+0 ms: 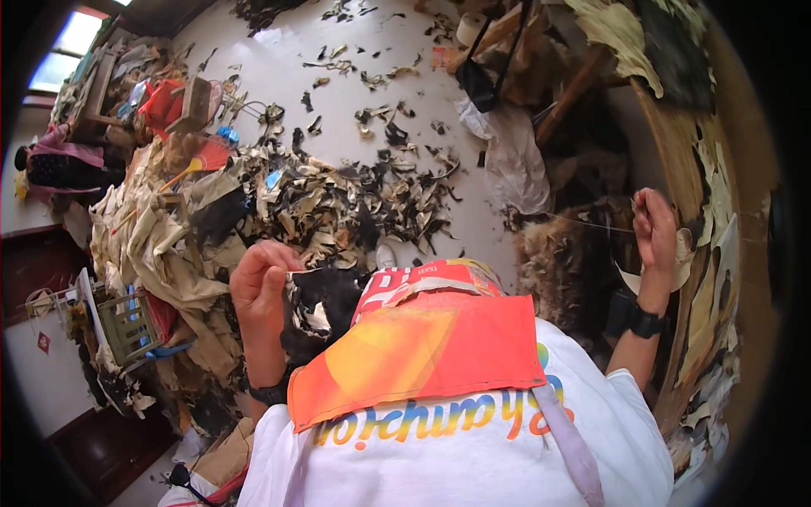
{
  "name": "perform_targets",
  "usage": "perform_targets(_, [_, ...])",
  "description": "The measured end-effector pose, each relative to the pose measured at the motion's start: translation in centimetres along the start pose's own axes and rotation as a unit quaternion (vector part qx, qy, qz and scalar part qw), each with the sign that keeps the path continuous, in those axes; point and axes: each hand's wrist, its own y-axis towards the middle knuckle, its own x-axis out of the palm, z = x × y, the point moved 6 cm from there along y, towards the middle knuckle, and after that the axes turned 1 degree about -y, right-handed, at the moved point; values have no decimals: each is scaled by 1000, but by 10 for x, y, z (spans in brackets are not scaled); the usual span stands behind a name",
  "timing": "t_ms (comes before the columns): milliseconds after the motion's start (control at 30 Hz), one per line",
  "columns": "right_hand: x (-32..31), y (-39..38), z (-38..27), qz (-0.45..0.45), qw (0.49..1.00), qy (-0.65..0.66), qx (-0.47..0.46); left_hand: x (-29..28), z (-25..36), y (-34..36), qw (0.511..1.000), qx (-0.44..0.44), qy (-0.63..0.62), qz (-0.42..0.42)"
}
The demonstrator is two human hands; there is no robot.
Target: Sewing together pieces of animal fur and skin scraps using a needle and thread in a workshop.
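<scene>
Pale floor (262,63): scraps (338,198) lying strewn. Black fur (338,291): hanging beside the apron (422,355), left hand (260,279) pinching its upper edge; probably light, soft, limp, best gripped there. Right hand (655,232): apparently pinching thread (591,224).

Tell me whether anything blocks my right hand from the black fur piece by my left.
Nothing visible blocks your right hand from the black fur piece; a thin thread runs leftward from that hand, its far end unclear.
</scene>
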Motion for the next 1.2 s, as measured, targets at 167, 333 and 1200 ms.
perform_targets(167, [3, 22, -3, 87, 994, -12, -67, -91, 15, -3, 999, 6, 44, 21])
perform_targets(333, [-86, -11, -68, 314, 922, -54, -222, -115, 22, 24, 998, 33, 47, -34])
perform_targets(1200, [-93, 36, -251, 5, 948, 42, -316, -25, -37, 111, 999, -48, 10, -21])
